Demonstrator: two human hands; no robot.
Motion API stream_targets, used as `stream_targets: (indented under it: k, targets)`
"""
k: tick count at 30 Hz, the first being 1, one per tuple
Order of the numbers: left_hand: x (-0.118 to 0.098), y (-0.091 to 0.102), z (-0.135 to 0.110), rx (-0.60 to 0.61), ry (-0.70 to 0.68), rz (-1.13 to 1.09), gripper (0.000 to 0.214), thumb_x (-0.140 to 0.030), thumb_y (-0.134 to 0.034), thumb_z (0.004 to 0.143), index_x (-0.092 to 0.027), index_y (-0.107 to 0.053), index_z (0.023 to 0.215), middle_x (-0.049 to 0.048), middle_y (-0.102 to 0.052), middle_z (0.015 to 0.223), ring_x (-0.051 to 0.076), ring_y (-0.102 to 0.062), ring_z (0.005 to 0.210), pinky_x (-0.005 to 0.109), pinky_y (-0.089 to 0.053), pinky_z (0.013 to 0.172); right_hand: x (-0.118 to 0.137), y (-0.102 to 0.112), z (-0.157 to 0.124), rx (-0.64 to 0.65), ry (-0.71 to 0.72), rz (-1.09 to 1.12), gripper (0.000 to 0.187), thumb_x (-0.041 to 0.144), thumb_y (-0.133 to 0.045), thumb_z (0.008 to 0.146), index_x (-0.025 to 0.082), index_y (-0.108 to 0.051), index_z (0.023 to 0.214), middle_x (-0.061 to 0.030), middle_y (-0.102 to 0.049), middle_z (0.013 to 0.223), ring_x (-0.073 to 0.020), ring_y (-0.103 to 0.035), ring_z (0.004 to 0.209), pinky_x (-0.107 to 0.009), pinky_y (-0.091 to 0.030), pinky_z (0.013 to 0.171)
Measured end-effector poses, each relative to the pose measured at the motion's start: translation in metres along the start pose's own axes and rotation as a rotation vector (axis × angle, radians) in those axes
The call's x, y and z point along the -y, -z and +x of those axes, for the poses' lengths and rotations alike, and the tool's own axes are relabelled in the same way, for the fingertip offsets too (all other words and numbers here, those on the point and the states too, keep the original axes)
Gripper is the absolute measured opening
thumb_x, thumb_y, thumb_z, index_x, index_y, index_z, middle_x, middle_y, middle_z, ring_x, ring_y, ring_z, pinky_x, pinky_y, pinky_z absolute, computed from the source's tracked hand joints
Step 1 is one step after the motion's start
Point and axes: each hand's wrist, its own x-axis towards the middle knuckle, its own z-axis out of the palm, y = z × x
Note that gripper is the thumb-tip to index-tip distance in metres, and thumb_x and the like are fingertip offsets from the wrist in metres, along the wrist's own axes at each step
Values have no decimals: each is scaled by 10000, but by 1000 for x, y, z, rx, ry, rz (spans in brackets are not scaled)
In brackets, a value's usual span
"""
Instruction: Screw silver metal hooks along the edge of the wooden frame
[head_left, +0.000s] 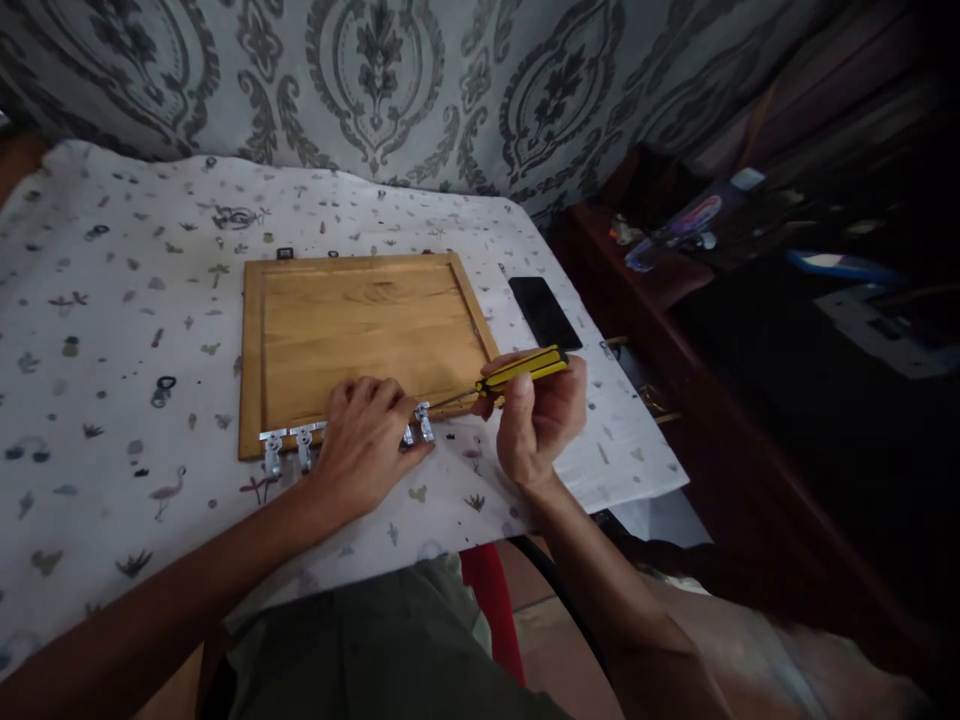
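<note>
A framed wooden panel lies flat on the cloth-covered table. Along its near edge sit several small silver metal fittings; whether they are hinges or hooks I cannot tell. My left hand rests over that edge, thumb and index finger closed around a silver fitting near the right end; its palm hides part of the row. In my right hand is a yellow and black screwdriver, held at a slant. Its thin shaft points left to the fitting at the right end, close to my left fingertips.
A black phone lies right of the panel on the patterned tablecloth. Beyond the table's right edge, a dark red wooden surface holds a clear bottle and a blue object. A patterned curtain hangs behind.
</note>
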Motion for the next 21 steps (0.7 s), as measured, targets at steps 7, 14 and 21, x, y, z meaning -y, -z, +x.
stream_targets:
  k: [7,14,21]
  targets:
    - [1,-2,0,3,-10,-6,323,-430,-746,900,-179,-698,1098,95,-678,1143,337,-562,1122,513,-416,983,-7,-2,-4,53,-14,16,209,523,-405,1032,322,-397,1091,-74,-644,1045,-185,-647,647,-381,-566,557]
    - [0,-2,1,-6,-17,4,320,-430,-758,892,-183,-701,1086,92,-682,1124,338,-572,1100,515,-421,972,-14,-10,-1,11,153,128,143,431,-480,1049,294,-446,1071,-14,-688,983,-96,-597,520,-275,-540,456]
    - [1,-3,0,-21,-26,28,365,-446,-767,881,-167,-695,1104,94,-689,1113,335,-582,1084,505,-433,958,-14,-12,-1,9,275,224,116,313,-609,1013,291,-545,1107,5,-696,979,-81,-638,529,-238,-520,410]
